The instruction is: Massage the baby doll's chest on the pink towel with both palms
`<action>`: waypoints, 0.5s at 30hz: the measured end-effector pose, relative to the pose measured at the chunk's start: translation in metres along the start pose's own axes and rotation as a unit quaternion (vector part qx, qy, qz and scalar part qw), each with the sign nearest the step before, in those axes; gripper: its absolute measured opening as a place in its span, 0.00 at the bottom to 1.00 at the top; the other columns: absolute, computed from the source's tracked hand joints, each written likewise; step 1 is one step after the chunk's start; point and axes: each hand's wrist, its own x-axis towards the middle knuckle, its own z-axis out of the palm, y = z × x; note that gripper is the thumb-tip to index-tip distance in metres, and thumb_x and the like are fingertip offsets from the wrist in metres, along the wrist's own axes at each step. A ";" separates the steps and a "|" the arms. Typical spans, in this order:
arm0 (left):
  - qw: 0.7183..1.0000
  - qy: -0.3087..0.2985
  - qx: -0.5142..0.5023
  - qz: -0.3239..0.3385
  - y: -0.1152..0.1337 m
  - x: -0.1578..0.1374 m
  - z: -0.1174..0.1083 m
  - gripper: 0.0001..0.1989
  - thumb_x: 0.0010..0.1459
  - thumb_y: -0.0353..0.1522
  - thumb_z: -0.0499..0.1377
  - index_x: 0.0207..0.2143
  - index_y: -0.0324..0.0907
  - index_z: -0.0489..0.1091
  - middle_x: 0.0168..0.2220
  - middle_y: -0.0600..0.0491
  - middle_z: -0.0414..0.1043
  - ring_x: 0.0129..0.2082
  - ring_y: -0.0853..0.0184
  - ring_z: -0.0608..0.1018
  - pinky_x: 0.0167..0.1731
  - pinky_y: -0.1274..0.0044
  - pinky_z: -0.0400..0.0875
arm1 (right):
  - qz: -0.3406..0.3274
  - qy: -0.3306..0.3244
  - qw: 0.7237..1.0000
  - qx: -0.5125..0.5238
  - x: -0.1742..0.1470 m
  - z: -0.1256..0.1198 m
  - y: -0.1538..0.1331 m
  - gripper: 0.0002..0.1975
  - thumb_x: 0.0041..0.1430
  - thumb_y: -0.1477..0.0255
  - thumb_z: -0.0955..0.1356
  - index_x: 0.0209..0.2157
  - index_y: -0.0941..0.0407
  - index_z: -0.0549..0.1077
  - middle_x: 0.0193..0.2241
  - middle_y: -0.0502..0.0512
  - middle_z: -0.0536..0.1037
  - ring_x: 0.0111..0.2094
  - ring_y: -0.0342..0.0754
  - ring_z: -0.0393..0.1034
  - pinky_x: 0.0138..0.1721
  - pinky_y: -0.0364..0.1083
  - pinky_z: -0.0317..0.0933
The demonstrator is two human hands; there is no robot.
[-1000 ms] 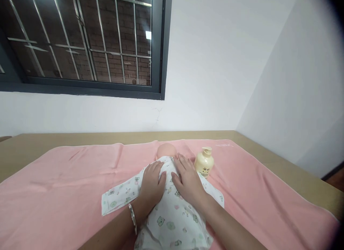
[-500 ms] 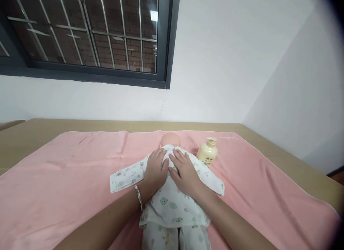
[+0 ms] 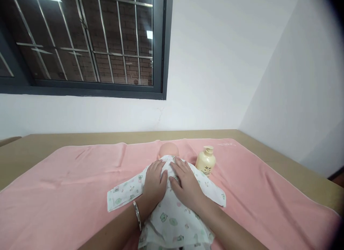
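Observation:
A baby doll (image 3: 168, 149) lies on a pink blanket (image 3: 80, 185), its bald head away from me and its face not visible. It wears a white long-sleeved top (image 3: 174, 221) printed with small green figures, sleeves spread to both sides. My left hand (image 3: 155, 182) rests flat on the left part of the top's upper body, fingers stretched out. On the right part lies my right hand (image 3: 186, 183), also flat, with fingers a little apart. A silver bracelet (image 3: 137, 215) circles my left wrist. Neither hand grips anything.
A pale yellow pump bottle (image 3: 205, 161) stands on the blanket just beyond the doll's right sleeve. Under the blanket is a tan table surface (image 3: 282, 160), meeting a white wall (image 3: 204, 81) at the back. A dark-framed barred window (image 3: 164, 63) is at upper left.
The view has tilted up, so everything sits lower in the picture and less of the doll's trousers shows. My right hand's fingers lie slightly closer together; both hands stay on the top.

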 end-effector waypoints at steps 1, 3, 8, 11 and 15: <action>1.000 -0.003 -0.001 -0.002 0.000 0.000 0.000 0.16 0.63 0.32 0.48 0.51 0.41 0.67 0.52 0.45 0.71 0.53 0.58 0.72 0.55 0.59 0.66 | 0.001 0.000 1.000 0.000 0.000 0.000 0.000 0.25 0.65 0.67 0.59 0.62 0.58 0.60 0.66 0.58 0.54 0.67 0.53 0.43 0.67 0.60 0.40; 1.000 -0.007 0.000 -0.007 -0.001 0.001 0.000 0.17 0.63 0.32 0.48 0.51 0.40 0.67 0.52 0.45 0.71 0.53 0.58 0.72 0.55 0.59 0.66 | 0.003 -0.012 1.000 0.002 -0.001 0.000 -0.001 0.25 0.66 0.67 0.58 0.62 0.58 0.61 0.66 0.57 0.54 0.67 0.53 0.44 0.67 0.60 0.40; 1.000 -0.008 0.000 -0.007 -0.001 0.002 0.000 0.17 0.62 0.32 0.49 0.50 0.41 0.68 0.51 0.46 0.72 0.52 0.58 0.73 0.54 0.59 0.67 | 0.012 -0.024 1.000 0.008 0.000 0.002 -0.003 0.25 0.66 0.67 0.58 0.62 0.56 0.61 0.65 0.57 0.55 0.67 0.53 0.45 0.67 0.60 0.40; 1.000 -0.005 -0.004 -0.006 0.000 0.003 -0.002 0.17 0.61 0.32 0.49 0.50 0.42 0.68 0.50 0.47 0.73 0.51 0.58 0.73 0.53 0.61 0.68 | 0.017 -0.028 0.999 0.012 0.001 0.001 -0.005 0.24 0.65 0.67 0.58 0.62 0.57 0.62 0.65 0.57 0.55 0.67 0.53 0.44 0.67 0.60 0.39; 1.000 -0.006 -0.013 -0.015 0.002 0.003 -0.003 0.17 0.61 0.32 0.50 0.50 0.41 0.68 0.51 0.47 0.72 0.52 0.58 0.73 0.54 0.60 0.67 | 0.027 -0.004 0.998 0.057 -0.001 -0.017 -0.006 0.28 0.64 0.65 0.60 0.64 0.55 0.58 0.66 0.58 0.53 0.68 0.54 0.41 0.66 0.60 0.41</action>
